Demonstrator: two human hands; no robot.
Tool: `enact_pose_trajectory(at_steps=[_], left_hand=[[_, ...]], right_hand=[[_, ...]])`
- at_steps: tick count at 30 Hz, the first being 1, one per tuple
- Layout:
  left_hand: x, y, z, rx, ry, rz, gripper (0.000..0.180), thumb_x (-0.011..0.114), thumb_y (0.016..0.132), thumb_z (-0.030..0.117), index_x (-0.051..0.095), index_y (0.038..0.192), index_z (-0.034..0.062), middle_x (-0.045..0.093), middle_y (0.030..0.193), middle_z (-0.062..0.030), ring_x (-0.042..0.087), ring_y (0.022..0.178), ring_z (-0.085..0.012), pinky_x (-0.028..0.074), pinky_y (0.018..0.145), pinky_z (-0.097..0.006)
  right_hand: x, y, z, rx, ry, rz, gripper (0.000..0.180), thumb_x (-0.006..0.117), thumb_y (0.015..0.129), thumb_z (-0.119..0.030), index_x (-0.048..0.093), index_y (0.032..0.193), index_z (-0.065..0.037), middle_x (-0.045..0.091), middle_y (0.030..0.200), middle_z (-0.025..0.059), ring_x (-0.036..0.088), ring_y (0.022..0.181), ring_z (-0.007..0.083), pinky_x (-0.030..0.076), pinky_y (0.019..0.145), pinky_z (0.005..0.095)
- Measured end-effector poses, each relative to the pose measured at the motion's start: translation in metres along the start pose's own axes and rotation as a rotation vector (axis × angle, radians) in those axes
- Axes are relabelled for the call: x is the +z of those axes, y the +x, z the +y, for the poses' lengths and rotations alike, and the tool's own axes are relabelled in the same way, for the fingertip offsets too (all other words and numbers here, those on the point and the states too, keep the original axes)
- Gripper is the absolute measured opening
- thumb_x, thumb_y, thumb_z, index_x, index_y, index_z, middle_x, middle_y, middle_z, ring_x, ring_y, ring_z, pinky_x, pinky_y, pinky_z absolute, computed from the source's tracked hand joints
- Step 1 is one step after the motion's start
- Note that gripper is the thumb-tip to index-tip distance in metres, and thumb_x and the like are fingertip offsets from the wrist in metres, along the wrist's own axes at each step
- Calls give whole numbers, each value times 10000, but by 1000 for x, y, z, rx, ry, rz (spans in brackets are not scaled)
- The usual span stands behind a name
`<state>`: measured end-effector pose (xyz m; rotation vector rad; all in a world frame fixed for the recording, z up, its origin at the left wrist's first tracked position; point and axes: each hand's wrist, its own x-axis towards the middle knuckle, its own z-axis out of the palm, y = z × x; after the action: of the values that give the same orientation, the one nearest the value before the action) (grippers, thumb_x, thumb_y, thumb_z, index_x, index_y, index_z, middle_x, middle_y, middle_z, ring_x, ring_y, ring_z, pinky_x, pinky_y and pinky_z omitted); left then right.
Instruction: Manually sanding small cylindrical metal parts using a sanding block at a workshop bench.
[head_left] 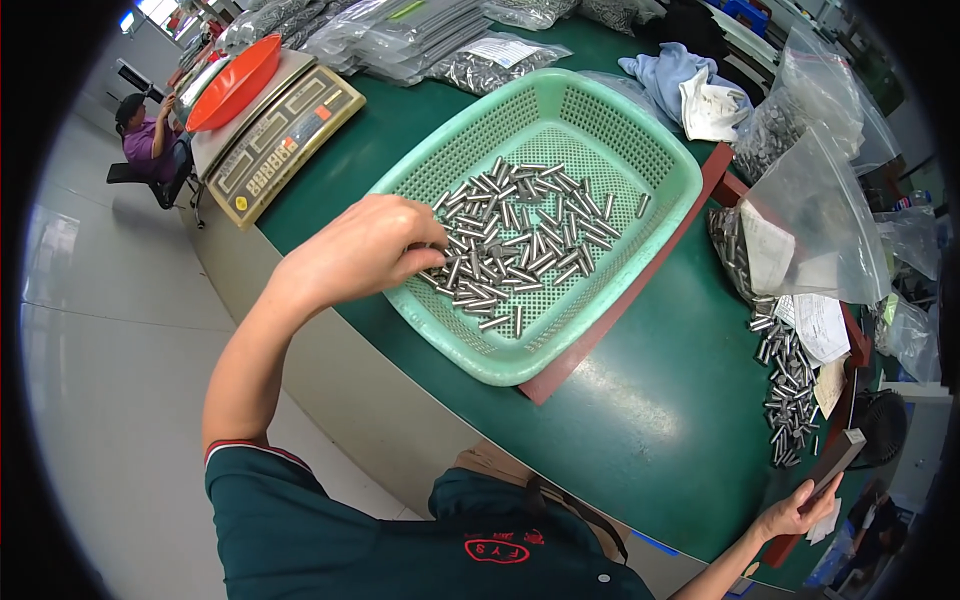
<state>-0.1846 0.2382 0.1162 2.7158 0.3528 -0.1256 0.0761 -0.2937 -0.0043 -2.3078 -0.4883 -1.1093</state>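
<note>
My left hand (pixel 375 245) reaches over the left rim of a green plastic basket (pixel 660 215). Its fingers are curled together at the edge of a heap of short steel pins (pixel 510 235), and whatever they grip is hidden behind them. Far off at the lower right, my right hand (pixel 797 510) is closed round a long grey rectangular bar (pixel 835 460), tilted up and away. Beside that bar lies a loose pile of similar steel pins (pixel 790 395), spilling out below a clear plastic bag (pixel 820 215).
A weighing scale (pixel 285 145) with a red-orange pan (pixel 235 85) stands at the back left. Bagged parts (pixel 490 62) and rags (pixel 690 85) line the far edge. A red-brown strip (pixel 600 335) runs under the basket. One person (pixel 150 140) sits beyond the table.
</note>
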Motion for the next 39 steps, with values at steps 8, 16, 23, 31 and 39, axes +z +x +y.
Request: enact_pose_trajectory(at_steps=[8, 16, 23, 31, 39], left_hand=[[15, 24, -10, 82, -4, 32, 198, 631, 799, 41, 662, 984, -22, 636, 856, -185, 607, 823, -359, 480, 726, -431], [31, 37, -21, 65, 231, -50, 389, 490, 772, -41, 642, 1127, 8, 601, 686, -190, 603, 672, -360, 468, 650, -454], [29, 39, -10, 64, 326, -86, 442, 502, 743, -34, 626, 1165, 14, 577, 643, -178, 595, 627, -335, 453, 601, -452], [23, 38, -4, -36, 230, -126, 282, 563, 748, -39, 654, 1013, -7, 616, 760, -161, 602, 727, -338, 466, 658, -441], [41, 59, -23, 169, 174, 223, 20, 619, 721, 12, 613, 709, -3, 606, 722, -154, 606, 709, -352, 475, 629, -458]], right_hand=[[2, 1, 0, -2, -12, -22, 444, 582, 909, -277, 576, 1276, -27, 558, 1007, 110, 518, 844, 213, 438, 703, 338], [4, 5, -8, -45, -44, -19, 432, 557, 924, -278, 578, 1275, -27, 559, 972, 96, 510, 803, 199, 427, 665, 315], [6, 6, -7, -25, -42, -36, 417, 539, 929, -249, 573, 1282, -30, 563, 986, 98, 524, 829, 203, 437, 685, 315], [6, 5, -5, -4, -31, -44, 413, 528, 926, -224, 569, 1281, -17, 575, 1034, 114, 529, 850, 212, 442, 707, 321], [4, 3, -4, 12, -1, -46, 420, 545, 915, -230, 576, 1273, -13, 581, 1042, 118, 531, 853, 212, 441, 717, 318]])
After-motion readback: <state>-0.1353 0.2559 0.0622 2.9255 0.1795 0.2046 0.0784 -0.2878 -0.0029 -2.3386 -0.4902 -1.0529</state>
